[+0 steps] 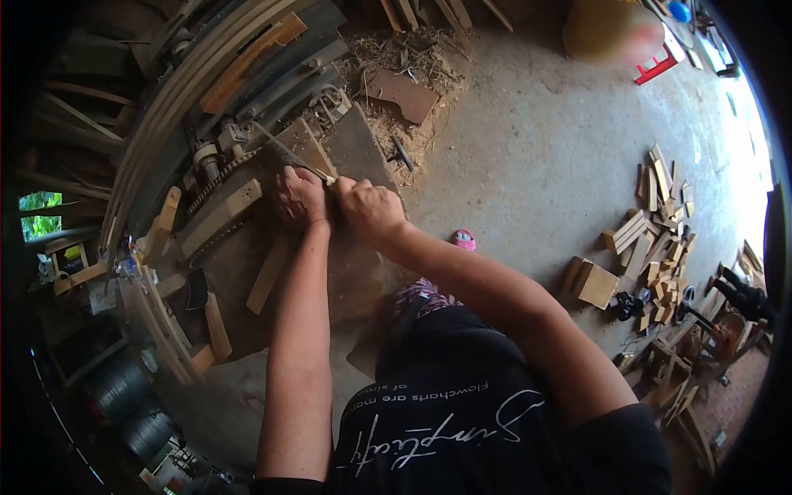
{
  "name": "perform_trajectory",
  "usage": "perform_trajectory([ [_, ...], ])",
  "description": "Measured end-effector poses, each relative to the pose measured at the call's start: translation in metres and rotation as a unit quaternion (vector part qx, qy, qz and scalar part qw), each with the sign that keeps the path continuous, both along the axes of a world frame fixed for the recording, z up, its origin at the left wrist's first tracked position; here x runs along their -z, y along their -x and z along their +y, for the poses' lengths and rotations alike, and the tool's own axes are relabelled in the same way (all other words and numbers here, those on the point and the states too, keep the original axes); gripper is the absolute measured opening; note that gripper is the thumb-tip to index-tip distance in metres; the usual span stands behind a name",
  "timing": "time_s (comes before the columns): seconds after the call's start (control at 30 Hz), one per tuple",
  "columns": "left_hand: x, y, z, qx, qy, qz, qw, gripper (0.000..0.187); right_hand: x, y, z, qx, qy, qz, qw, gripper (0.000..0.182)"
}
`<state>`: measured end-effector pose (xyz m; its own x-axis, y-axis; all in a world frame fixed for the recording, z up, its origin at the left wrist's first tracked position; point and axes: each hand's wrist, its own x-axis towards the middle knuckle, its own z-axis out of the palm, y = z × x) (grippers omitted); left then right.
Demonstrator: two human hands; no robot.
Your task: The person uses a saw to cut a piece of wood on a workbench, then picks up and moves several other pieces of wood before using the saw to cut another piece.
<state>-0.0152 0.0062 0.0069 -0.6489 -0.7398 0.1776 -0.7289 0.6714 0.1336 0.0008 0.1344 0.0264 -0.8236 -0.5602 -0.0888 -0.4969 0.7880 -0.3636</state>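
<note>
Above the workbench, my left hand is closed beside a long thin tool, which slants up and left from between my hands. My right hand is wrapped round the near end of this tool, where a small pale piece shows at the fingers. The two hands are nearly touching. What my left fingers hold is hidden. To the left of my left hand lies a thick wooden block, and a flat wooden strip lies below it.
Machine parts with a chain stand at the upper left. Sawdust and a brown board lie beyond the bench. Piled wood offcuts and a red stool are on the right. A pink shoe shows on the floor.
</note>
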Motion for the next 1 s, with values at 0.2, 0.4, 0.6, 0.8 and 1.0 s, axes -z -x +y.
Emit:
perform_trajectory([
  [0.2, -0.003, 0.001, 0.003, 0.010, -0.012, 0.022, 1.000, 0.022, -0.014, -0.029, 0.062, -0.047, 0.009, 0.017, 0.999, 0.014],
  [0.4, 0.000, -0.002, -0.001, 0.008, 0.003, 0.009, 1.000, 0.022, -0.002, 0.001, -0.003, -0.005, -0.039, 0.016, 0.999, 0.014],
  [0.6, 0.000, 0.000, 0.003, 0.013, -0.003, 0.028, 1.000, 0.021, -0.005, -0.034, 0.062, -0.026, -0.080, -0.071, 0.994, 0.015],
  [0.8, 0.018, -0.003, -0.012, 0.056, 0.073, 0.022, 0.996, 0.019, -0.001, 0.002, 0.002, -0.017, -0.008, -0.015, 1.000, 0.013],
  [1.0, 0.015, -0.002, 0.006, 0.152, 0.025, 0.108, 0.982, 0.016, -0.006, -0.013, 0.014, 0.010, -0.006, -0.088, 0.996, 0.012],
])
